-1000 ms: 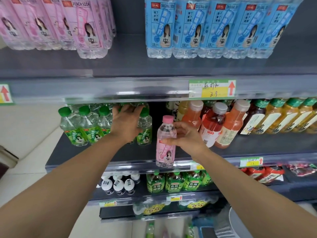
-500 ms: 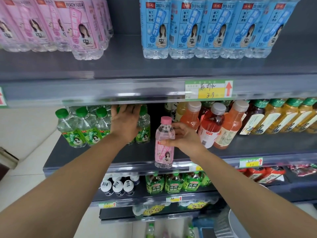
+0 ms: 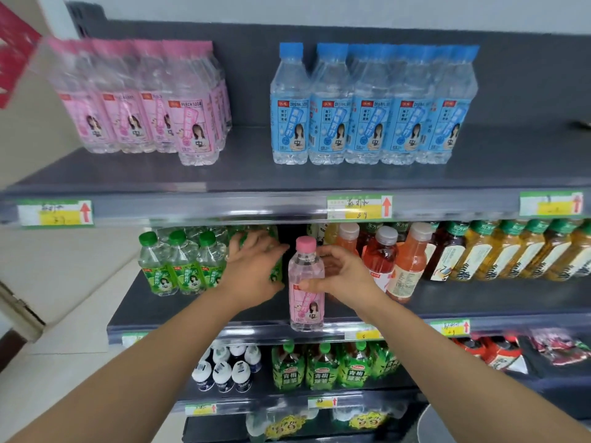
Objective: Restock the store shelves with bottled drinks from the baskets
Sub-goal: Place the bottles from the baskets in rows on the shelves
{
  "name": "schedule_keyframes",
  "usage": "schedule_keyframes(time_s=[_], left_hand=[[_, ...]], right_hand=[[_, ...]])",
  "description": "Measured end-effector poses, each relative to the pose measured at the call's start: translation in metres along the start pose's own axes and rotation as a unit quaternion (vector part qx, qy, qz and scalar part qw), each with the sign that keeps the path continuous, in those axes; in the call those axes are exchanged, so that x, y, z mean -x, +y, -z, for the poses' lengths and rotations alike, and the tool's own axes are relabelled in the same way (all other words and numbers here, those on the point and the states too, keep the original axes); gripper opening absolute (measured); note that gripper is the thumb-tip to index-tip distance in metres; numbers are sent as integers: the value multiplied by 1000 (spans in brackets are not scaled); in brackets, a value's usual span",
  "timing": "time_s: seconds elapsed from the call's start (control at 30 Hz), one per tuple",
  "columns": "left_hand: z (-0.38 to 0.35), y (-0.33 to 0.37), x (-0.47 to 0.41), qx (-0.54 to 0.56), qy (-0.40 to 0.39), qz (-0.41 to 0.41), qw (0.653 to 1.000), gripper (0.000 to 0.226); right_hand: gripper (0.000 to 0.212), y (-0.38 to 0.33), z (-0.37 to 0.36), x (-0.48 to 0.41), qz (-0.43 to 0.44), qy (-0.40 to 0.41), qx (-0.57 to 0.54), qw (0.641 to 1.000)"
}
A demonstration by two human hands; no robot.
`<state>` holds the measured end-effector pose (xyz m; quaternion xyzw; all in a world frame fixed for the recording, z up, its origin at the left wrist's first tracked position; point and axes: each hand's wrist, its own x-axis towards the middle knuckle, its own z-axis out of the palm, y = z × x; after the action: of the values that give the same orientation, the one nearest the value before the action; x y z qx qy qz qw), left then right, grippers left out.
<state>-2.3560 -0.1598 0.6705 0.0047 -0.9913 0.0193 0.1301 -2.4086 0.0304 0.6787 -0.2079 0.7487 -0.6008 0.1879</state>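
Dark middle shelf (image 3: 479, 298): right grip (image 3: 347, 278) holds pink bottle (image 3: 306, 303) vertical, cap up.

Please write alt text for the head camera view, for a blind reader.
A person's right hand holds a pink-capped bottle at the front edge of the middle shelf, while the left hand presses against the green-capped bottles beside it. Orange and red drinks stand to the right; pink-labelled bottles and blue-labelled bottles stand on the shelf above.
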Motion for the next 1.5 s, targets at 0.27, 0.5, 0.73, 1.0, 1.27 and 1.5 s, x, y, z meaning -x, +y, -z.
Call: schedule_keyframes(time_s=[0.27,0.5,0.73,1.0,1.27,1.5], left_hand=[[63,19,26,150,-100,-12,984,90],[132,19,53,410,-54,36,910,56],[182,-15,61,484,43,78,871,57],[229,-83,51,508,125,102,846,61],[238,-145,24,512,160,129,834,61],[221,-184,-5,517,159,156,827,64]], right_hand=[[59,-51,9,37,66,-15,49,996],[57,-104,-3,55,118,-33,81,989],[51,-169,-30,50,176,-11,73,982],[57,-236,-82,10,215,-4,66,974],[63,-254,-119,-42,213,-2,67,975],[42,-228,-125,-84,163,34,189,968]])
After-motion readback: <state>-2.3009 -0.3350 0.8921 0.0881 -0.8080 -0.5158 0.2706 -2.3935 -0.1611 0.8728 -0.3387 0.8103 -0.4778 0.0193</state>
